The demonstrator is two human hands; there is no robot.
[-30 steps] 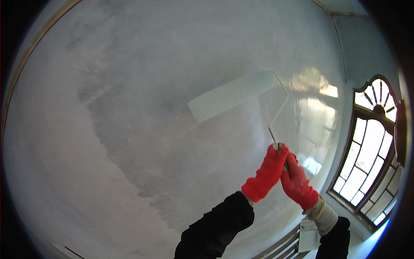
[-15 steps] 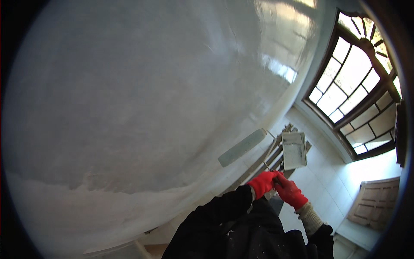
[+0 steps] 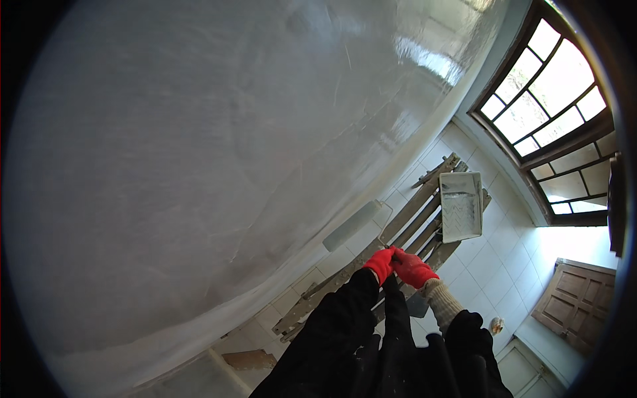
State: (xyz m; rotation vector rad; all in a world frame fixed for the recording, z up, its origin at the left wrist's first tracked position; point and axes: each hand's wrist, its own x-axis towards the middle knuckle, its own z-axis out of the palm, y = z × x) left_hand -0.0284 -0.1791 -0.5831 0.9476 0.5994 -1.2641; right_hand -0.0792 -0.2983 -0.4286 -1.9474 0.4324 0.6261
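Note:
Both of my hands wear red gloves and are closed together on the handle of a paint roller. My left hand (image 3: pixel 379 265) and my right hand (image 3: pixel 413 268) meet, and the gloves hide most of the grip. From them the wire frame runs up to the long pale sleeve of the paint roller (image 3: pixel 352 227). That sleeve lies along the lower part of the grey wall (image 3: pixel 199 172); whether it touches the surface I cannot tell. Beyond my hands, a rectangular paint tray (image 3: pixel 461 207) with pale paint residue rests on a slatted wooden bench (image 3: pixel 415 215).
White tiles (image 3: pixel 488 265) cover the floor around the bench. At the right is a dark-framed window (image 3: pixel 544 86), with a brown panelled wooden shutter or door (image 3: pixel 574 305) below it. A brown broken-edged piece (image 3: pixel 249 359) lies at the lower left.
My hands and the roller have shifted left and slightly up in the picture. The view has turned too, so more of the bench, tray and floor shows.

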